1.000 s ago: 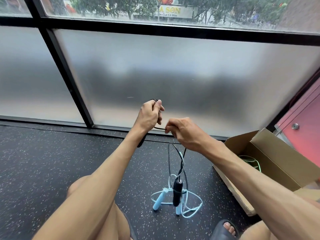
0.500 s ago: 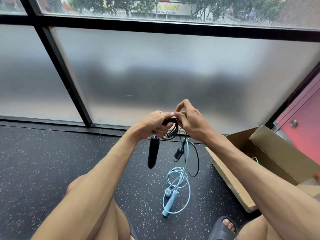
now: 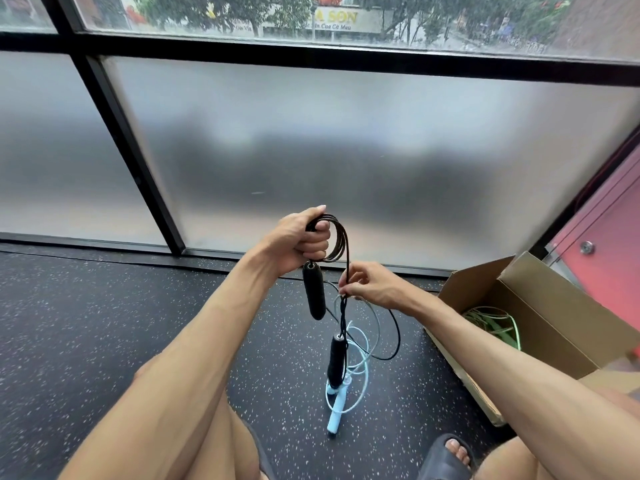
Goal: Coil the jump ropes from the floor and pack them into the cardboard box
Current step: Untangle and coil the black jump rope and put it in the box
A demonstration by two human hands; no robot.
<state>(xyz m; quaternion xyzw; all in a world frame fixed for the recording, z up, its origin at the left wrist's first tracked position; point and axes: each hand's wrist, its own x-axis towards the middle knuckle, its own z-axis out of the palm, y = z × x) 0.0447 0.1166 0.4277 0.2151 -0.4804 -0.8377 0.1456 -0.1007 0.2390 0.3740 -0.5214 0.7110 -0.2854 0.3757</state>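
Person seated on a speckled dark floor [image 3: 104, 323], coiling a black jump rope [image 3: 343, 237] before a frosted window [image 3: 346, 150]. Their left hand [image 3: 304, 242] is raised and fisted tightly around several finished loops, so the bundle hangs free instead of tangling. One black handle [image 3: 314, 294] dangles straight down just beneath that fist. The right hand [image 3: 372, 289], lower and just right of that handle, pinches the loose strand between thumb and fingertips, apparently to steer the next turn up to the bundle. Below the right hand the cord drops to a second black handle [image 3: 336, 358], hanging over a pale blue jump rope [image 3: 335, 414] that lies uncoiled on the floor; whether the two touch is unclear. Further right of the right hand stands an open cardboard box [image 3: 540, 306], its opening facing the person for easy reach. A green rope [image 3: 498, 329] is already inside.
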